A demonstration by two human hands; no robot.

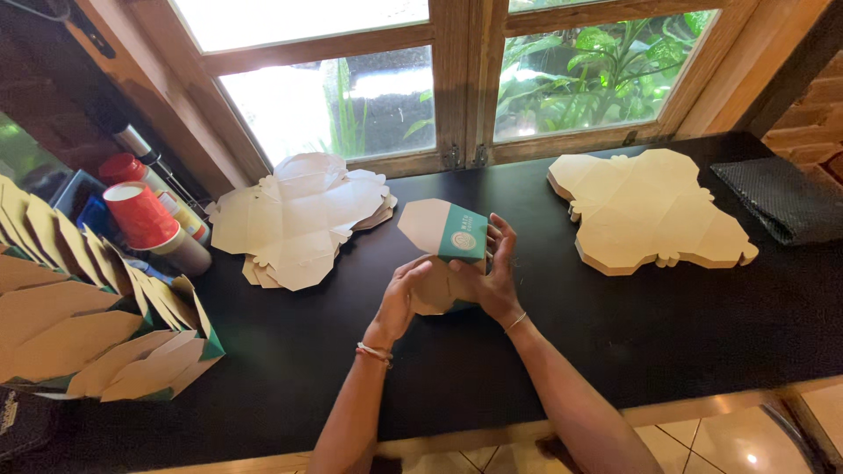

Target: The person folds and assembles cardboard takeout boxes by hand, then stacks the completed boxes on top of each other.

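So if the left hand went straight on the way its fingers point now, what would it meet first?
The left hand points up and to the right, and its fingers already touch the half-folded carton, so it would meet that carton first. Depth beyond it is unclear.

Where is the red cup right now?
In the head view the red cup sits at the far left of the black counter, upside down on a stack of cups near the window, just left of the pile of flat white cartons.
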